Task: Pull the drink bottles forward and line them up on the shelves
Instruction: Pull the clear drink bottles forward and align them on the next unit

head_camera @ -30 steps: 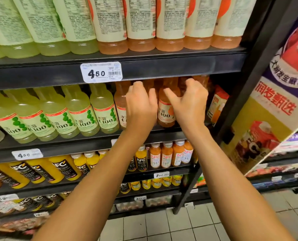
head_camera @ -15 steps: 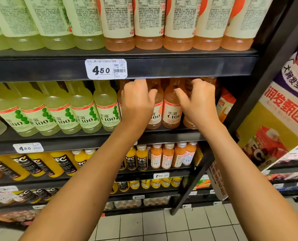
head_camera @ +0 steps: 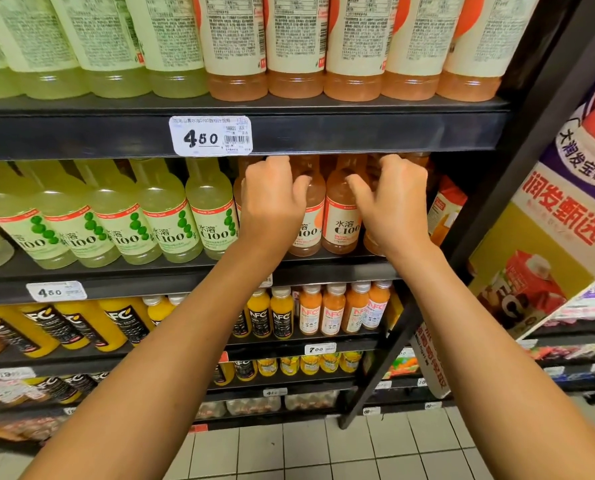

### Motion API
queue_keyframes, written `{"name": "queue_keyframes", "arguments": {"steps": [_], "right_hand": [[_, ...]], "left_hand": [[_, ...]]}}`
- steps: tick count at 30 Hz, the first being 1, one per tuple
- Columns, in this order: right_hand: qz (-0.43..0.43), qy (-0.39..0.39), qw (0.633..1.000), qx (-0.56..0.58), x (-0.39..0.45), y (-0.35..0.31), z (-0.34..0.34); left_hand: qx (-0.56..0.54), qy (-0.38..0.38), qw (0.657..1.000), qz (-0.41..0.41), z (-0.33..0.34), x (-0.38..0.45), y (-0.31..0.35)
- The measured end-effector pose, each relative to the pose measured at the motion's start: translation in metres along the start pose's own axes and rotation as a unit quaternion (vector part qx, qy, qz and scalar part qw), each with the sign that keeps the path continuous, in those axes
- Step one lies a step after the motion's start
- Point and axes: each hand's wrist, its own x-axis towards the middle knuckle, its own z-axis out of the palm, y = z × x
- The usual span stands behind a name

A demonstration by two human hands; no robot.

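Note:
Orange C100 drink bottles stand at the right end of the middle shelf [head_camera: 324,268]. My left hand [head_camera: 272,206] curls round one orange bottle [head_camera: 238,192] that it mostly hides. My right hand [head_camera: 389,209] grips the rightmost orange bottle [head_camera: 372,244]; only its base shows. Between the hands stand two more orange bottles [head_camera: 311,216] [head_camera: 341,220], labels facing me, close to the shelf's front edge. My left thumb lies against the nearer of them. Pale green C100 bottles [head_camera: 164,216] fill the shelf to the left in a row.
The shelf above [head_camera: 358,133] hangs low over the bottle necks and carries a price tag [head_camera: 211,136]. An orange carton [head_camera: 445,216] stands right of the bottles, next to the black upright post [head_camera: 490,209]. NFC juice bottles [head_camera: 330,310] fill the lower shelves. A promo sign [head_camera: 559,216] stands at right.
Both hands have drawn back toward me with the orange bottles, which now stand nearer the shelf's front edge. More orange bottles show between the hands than a second ago.

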Motion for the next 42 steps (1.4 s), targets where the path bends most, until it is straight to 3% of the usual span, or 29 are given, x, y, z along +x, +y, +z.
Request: {"name": "queue_keyframes", "arguments": {"steps": [8, 10, 14, 19, 23, 28, 42], "right_hand": [[-0.029, 0.002, 0.999, 0.038, -0.008, 0.002, -0.011], [-0.035, 0.041, 0.995, 0.089, -0.02, 0.012, -0.024], [0.036, 0.135, 0.981, 0.136, -0.039, 0.047, -0.046], [0.057, 0.089, 0.991, 0.082, -0.029, 0.052, -0.043], [0.051, 0.1, 0.991, 0.078, -0.012, 0.042, -0.029], [0.107, 0.112, 0.984, 0.09, 0.001, 0.046, -0.016], [0.101, -0.039, 0.97, 0.217, 0.005, 0.061, -0.022]], "left_hand": [[-0.008, -0.015, 1.0, -0.018, -0.001, 0.0, 0.0], [-0.022, -0.019, 1.0, -0.011, -0.002, -0.003, -0.001], [-0.042, 0.011, 0.998, 0.054, -0.006, -0.014, -0.002], [-0.04, -0.002, 0.999, -0.002, -0.003, -0.009, 0.004], [0.003, -0.011, 1.0, -0.027, -0.001, -0.003, 0.005], [0.013, -0.02, 0.999, -0.03, -0.002, 0.0, 0.003], [0.011, -0.011, 1.0, -0.019, -0.001, -0.001, 0.003]]}}
